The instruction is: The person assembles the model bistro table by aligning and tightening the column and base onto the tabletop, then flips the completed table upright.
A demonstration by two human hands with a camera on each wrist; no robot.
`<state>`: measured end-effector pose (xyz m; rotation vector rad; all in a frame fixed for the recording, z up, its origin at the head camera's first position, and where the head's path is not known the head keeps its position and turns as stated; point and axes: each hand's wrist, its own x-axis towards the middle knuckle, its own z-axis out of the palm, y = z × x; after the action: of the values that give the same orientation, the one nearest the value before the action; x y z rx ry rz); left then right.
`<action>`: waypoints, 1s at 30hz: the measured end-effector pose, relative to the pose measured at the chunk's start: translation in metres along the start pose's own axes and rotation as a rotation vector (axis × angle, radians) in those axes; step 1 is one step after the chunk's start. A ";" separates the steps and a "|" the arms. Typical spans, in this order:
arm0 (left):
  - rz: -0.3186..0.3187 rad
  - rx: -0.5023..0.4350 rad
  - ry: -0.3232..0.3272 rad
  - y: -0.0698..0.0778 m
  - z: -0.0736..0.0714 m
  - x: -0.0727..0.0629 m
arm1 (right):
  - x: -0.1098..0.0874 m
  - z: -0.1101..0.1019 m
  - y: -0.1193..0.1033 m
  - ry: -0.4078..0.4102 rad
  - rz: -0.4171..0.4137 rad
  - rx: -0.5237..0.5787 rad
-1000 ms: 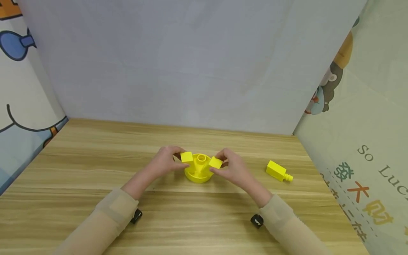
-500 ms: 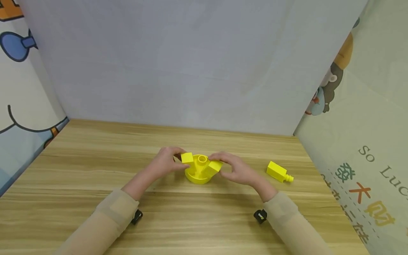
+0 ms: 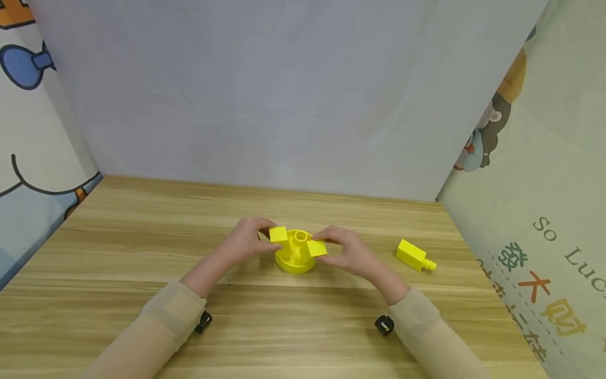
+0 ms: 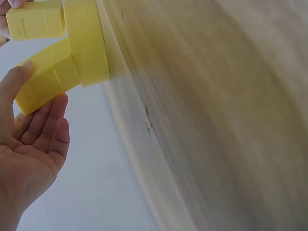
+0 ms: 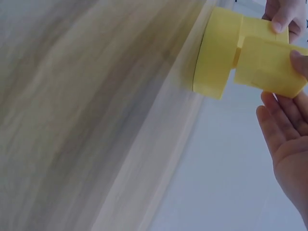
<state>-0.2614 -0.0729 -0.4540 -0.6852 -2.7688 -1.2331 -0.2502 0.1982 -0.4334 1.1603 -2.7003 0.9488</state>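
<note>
Right hand (image 3: pixel 350 252): pinching a yellow oblong plastic block (image 3: pixel 316 248), thumb opposite fingers.
Left hand (image 3: pixel 243 242): pinching a second yellow oblong plastic block (image 3: pixel 278 234).
Right block: turned since half a second ago; probably being twisted to seat it.
Forearms (image 3: pixel 213 268): slanting inward from the lower corners.
Yellow round plastic base (image 3: pixel 294 269): beneath both blocks, lower centre.

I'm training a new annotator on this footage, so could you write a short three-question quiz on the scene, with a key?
1. How many yellow blocks do the left hand and right hand hold in total?
2. Where does the unheld block lie? A: left of the left hand; B: right of the right hand; C: between the hands.
3. True or false: the round base sits between the two hands.

Key: 1. Two, one in each hand. 2. B. 3. True.
</note>
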 end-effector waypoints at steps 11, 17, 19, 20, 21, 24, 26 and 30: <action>-0.012 0.014 -0.008 0.003 -0.001 0.000 | 0.007 0.018 -0.013 0.147 0.022 -0.070; -0.011 0.009 -0.009 0.003 -0.002 -0.001 | 0.010 0.022 -0.016 0.157 0.042 -0.049; -0.008 0.008 -0.008 0.004 -0.002 -0.001 | 0.009 0.022 -0.016 0.147 0.049 -0.031; -0.005 0.008 -0.007 0.004 -0.002 -0.001 | 0.009 0.021 -0.016 0.138 0.048 -0.026; -0.003 0.008 -0.006 0.004 -0.002 -0.001 | 0.009 0.020 -0.015 0.122 0.045 -0.020; 0.009 0.008 -0.007 0.005 -0.003 -0.002 | 0.007 0.015 -0.011 0.058 -0.001 -0.007; 0.016 0.008 -0.007 0.005 -0.004 -0.002 | 0.007 0.010 -0.009 0.003 -0.053 0.007; 0.030 0.005 -0.002 0.006 -0.005 -0.003 | 0.006 0.001 -0.006 -0.091 -0.131 0.053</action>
<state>-0.2571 -0.0739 -0.4472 -0.7251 -2.7521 -1.2202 -0.2504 0.1905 -0.4290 1.4050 -2.6422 0.9767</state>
